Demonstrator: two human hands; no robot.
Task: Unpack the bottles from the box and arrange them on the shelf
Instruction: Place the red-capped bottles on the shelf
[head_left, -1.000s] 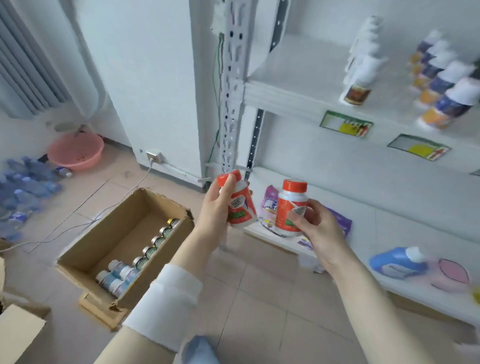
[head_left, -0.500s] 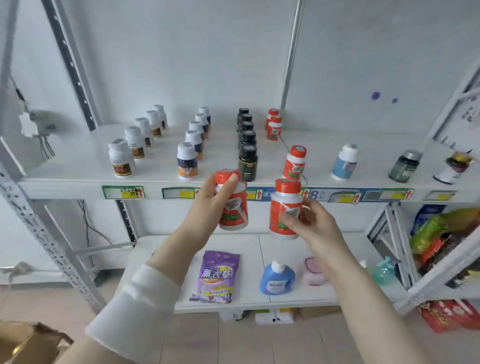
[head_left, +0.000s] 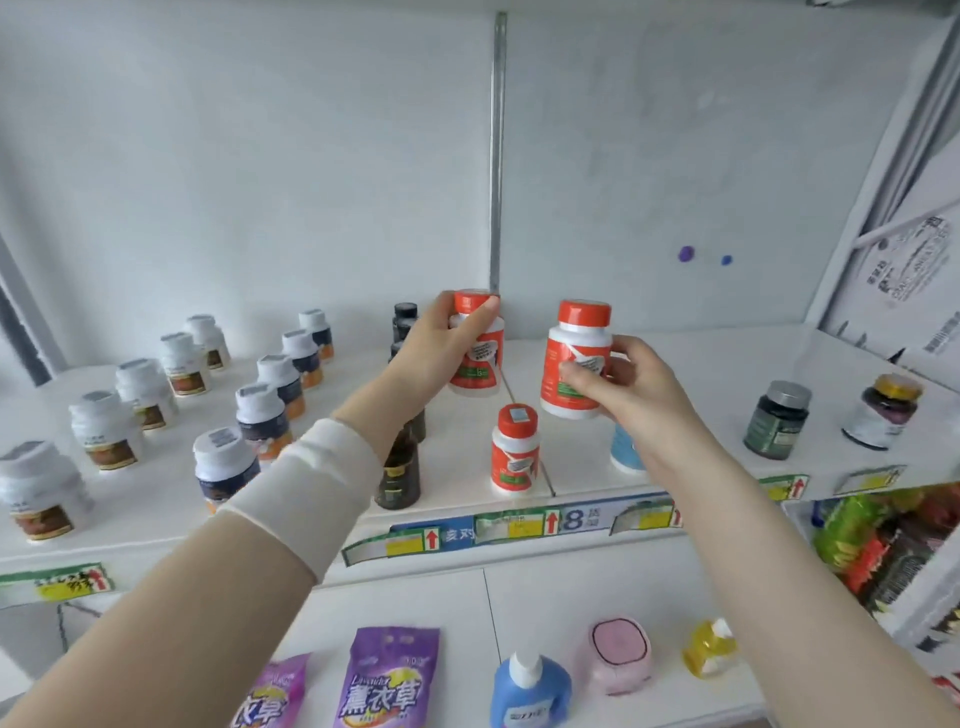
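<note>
Left hand (head_left: 434, 356): curled round a red-capped bottle (head_left: 480, 358), palm against its side at 9 o'clock.
Left fingers (head_left: 482, 316): the thumb lies across the shoulder just under the cap. The others wrap behind the bottle and are mostly hidden.
Right hand (head_left: 631, 387): pinches a second red-capped bottle (head_left: 571, 353) from its 3 o'clock side.
Right fingers (head_left: 577, 373): bent, with the tips pressed on the label front and the thumb on the side nearest the palm. There is an open gap between palm and bottle.
Held bottles: both upright, caps up, side by side but apart over the upper shelf (head_left: 691, 457). I cannot tell whether either base touches the board.
Standing bottle (head_left: 514, 452): same red cap and label, alone on the shelf near the front edge. It is at 6 o'clock of the gap between the held pair.
Dark bottles (head_left: 399, 475): a row running front to back, at 9 o'clock of the standing bottle and partly hidden by the left wrist.
White-capped bottles (head_left: 223, 462): two rows further out at 9 o'clock.
Green-labelled jar (head_left: 776, 421): at 3 o'clock of the right hand, well apart.
Lower shelf: a purple pouch (head_left: 387, 680) and a blue bottle (head_left: 530, 691) at 6 o'clock.
</note>
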